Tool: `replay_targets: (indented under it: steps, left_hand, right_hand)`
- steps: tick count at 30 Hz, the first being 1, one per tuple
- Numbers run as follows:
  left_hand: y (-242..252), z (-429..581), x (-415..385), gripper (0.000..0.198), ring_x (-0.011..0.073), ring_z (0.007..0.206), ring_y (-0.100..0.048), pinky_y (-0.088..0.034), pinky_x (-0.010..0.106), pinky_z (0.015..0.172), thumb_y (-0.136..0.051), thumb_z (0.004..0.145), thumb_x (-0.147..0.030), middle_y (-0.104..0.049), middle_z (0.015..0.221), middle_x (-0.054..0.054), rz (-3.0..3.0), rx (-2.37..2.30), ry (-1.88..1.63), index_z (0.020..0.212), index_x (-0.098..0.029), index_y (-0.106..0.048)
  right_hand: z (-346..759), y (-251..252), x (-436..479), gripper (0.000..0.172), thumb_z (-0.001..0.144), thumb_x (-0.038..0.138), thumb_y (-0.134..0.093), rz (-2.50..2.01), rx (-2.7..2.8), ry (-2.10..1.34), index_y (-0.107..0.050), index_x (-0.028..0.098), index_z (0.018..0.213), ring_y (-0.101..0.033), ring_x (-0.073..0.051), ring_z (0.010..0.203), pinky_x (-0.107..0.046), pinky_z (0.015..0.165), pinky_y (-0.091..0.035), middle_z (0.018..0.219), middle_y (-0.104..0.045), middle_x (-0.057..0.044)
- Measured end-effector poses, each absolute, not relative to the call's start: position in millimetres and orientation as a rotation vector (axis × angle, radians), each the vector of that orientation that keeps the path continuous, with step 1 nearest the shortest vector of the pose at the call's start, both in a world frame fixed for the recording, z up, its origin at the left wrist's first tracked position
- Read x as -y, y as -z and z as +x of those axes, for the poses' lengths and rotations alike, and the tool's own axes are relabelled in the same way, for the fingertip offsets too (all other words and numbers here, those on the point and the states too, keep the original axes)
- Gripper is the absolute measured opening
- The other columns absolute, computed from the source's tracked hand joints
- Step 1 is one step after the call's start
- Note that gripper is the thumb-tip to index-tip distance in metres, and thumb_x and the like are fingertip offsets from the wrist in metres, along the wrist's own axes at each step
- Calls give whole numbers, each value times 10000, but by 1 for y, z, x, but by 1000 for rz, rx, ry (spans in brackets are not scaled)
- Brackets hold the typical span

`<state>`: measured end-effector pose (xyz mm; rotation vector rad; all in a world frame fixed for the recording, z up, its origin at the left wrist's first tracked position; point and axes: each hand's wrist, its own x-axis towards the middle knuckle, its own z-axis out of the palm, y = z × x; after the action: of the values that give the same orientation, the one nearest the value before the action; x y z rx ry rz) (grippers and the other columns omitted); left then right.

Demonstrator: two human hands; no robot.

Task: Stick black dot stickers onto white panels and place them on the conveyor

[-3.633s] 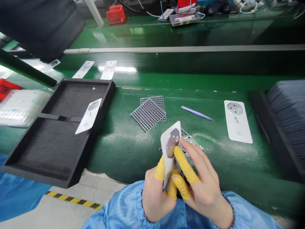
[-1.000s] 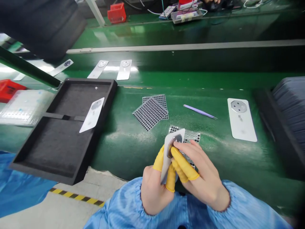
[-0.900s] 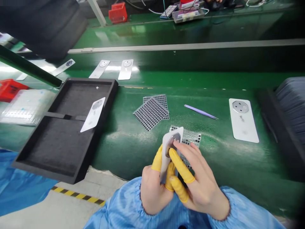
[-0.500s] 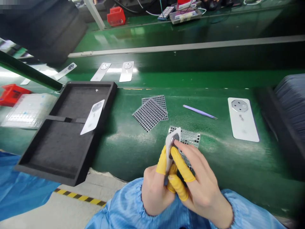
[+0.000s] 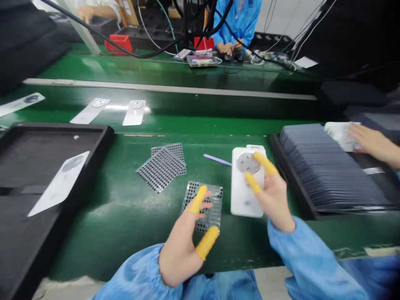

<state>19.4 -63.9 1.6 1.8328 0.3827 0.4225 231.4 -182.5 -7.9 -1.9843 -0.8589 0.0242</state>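
Observation:
In my right hand is a white phone back cover with a round grey camera plate. My yellow-cotted fingers rest on and beside that plate, and the cover faces up. Just behind it, the top of another white cover shows; the rest is hidden. My left hand, also in yellow finger cots, is open and holds nothing, its fingers and thumb apart. It hovers over a clear sheet of small black dots. Part of a purple pair of tweezers sticks out left of the held cover.
Two overlapping dotted sheets lie left of centre. A black tray at left has a white cover across its edge. At right, a tray holds stacked dark sheets; another person's hand touches something white. Two covers lie farther back.
My hands have parted. My right hand has carried the cover to the right and laid it face-up in view; my left hand has let go and opened. The view has shifted right.

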Motion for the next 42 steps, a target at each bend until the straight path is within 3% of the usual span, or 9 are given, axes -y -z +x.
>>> replay_targets:
  steps: [4, 8, 12, 15, 22, 26, 31, 36, 42]
  left_hand:
    - [4, 17, 35, 316, 239, 1008, -674, -580, 384, 849, -484, 888, -192, -672, 1151, 133, 2031, -503, -461, 1197, -193, -551]
    - [25, 5, 25, 361, 299, 1176, -572, -473, 490, 1002, -512, 890, -279, -601, 1241, 181, 2352, -713, -514, 1218, -132, -545]
    - [45, -4, 32, 459, 320, 1289, -446, -424, 507, 1044, -546, 879, -263, -462, 1363, 232, 2486, -733, -455, 1291, -84, -454]
    - [53, -6, 34, 427, 330, 1302, -411, -411, 521, 1046, -560, 862, -208, -428, 1383, 236, 2509, -760, -450, 1259, -80, -467]
    - [48, 3, 32, 280, 264, 1037, -604, -500, 479, 915, -613, 806, -241, -617, 1138, 147, 2032, -771, -427, 1070, -153, -591]
    - [42, 12, 38, 627, 202, 889, -673, -544, 390, 833, -740, 691, -279, -681, 1079, 118, 1357, -793, -381, 1230, -178, -438]
    - [34, 17, 41, 579, 151, 668, -692, -564, 267, 715, -890, 499, -266, -731, 742, 55, 943, -876, -365, 976, -114, -599]
    - [30, 16, 44, 497, 131, 660, -698, -565, 212, 682, -911, 458, -273, -753, 737, 58, 923, -915, -435, 858, -107, -668]
    - [29, 13, 49, 481, 187, 719, -719, -579, 274, 740, -911, 466, -332, -766, 797, 96, 931, -888, -448, 839, -106, -708]
  right_hand:
    - [328, 14, 200, 495, 808, 256, -604, -2306, 923, 108, -521, 112, 1275, -518, -336, 1216, -545, 1034, -404, 1277, -558, -191]
    - [302, 28, 192, 431, 810, 250, -623, -2304, 1029, 283, -567, 122, 1218, -264, -412, 1375, -652, 1104, -203, 1446, -353, -215]
    - [201, 43, 177, 441, 859, 326, -600, -2092, 1486, 7, -508, 219, 1277, -328, -356, 1364, -647, 1045, -341, 1449, -395, -156]
    - [161, 54, 171, 293, 911, 198, -501, -1900, 1550, -183, -565, 204, 1197, -380, -298, 1349, -573, 1042, -403, 1416, -450, -145]
    - [181, 58, 165, 207, 890, 151, -511, -1704, 1212, -355, -656, 227, 1017, -618, -206, 1089, -413, 944, -529, 1221, -613, -85]
    - [180, 53, 157, 147, 887, 173, -536, -1673, 1135, -338, -642, 212, 981, -655, -176, 1007, -330, 832, -582, 1104, -650, -76]
    - [175, 44, 149, 148, 876, 194, -571, -1681, 1111, -221, -632, 213, 1009, -604, -207, 1112, -410, 922, -538, 1201, -607, -94]
    - [161, 32, 159, 294, 832, 89, -589, -1723, 1600, 115, -618, 217, 1095, -513, -252, 1190, -595, 1078, -322, 1203, -613, -92]
    - [147, 32, 160, 317, 844, 5, -439, -1603, 1803, 46, -559, 122, 1112, -600, -207, 1040, -484, 991, -490, 1073, -630, -144]
